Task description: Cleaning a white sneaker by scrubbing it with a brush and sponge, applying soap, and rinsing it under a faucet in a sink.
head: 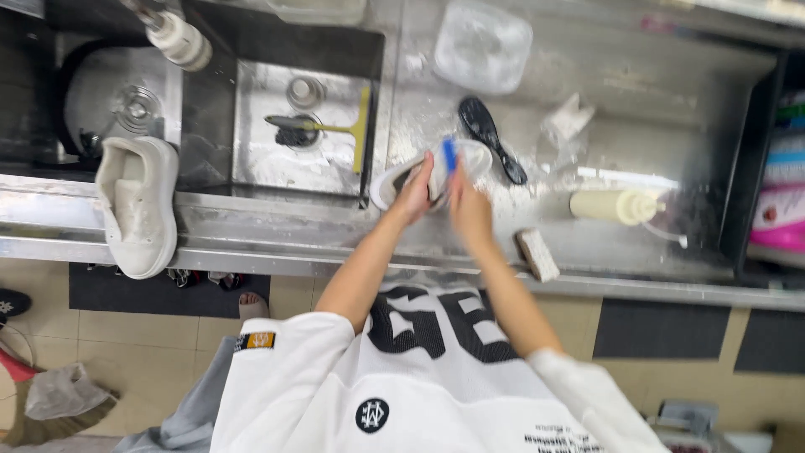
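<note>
A white shoe [394,178] lies on the wet steel counter, and my left hand [415,197] grips its side. My right hand [467,205] holds a small brush with a blue handle [450,155] against the shoe's upper part. Both hands are blurred by motion. A second white shoe [137,201] rests sole-down on the counter's front edge at the left, away from both hands.
A black brush [490,134] lies behind the shoe. A cream bottle [612,205] lies on its side at the right, a sponge block [537,254] near the front edge. The sink [277,168] holds a yellow-handled squeegee [348,130]. A clear plastic tub [482,42] stands at the back.
</note>
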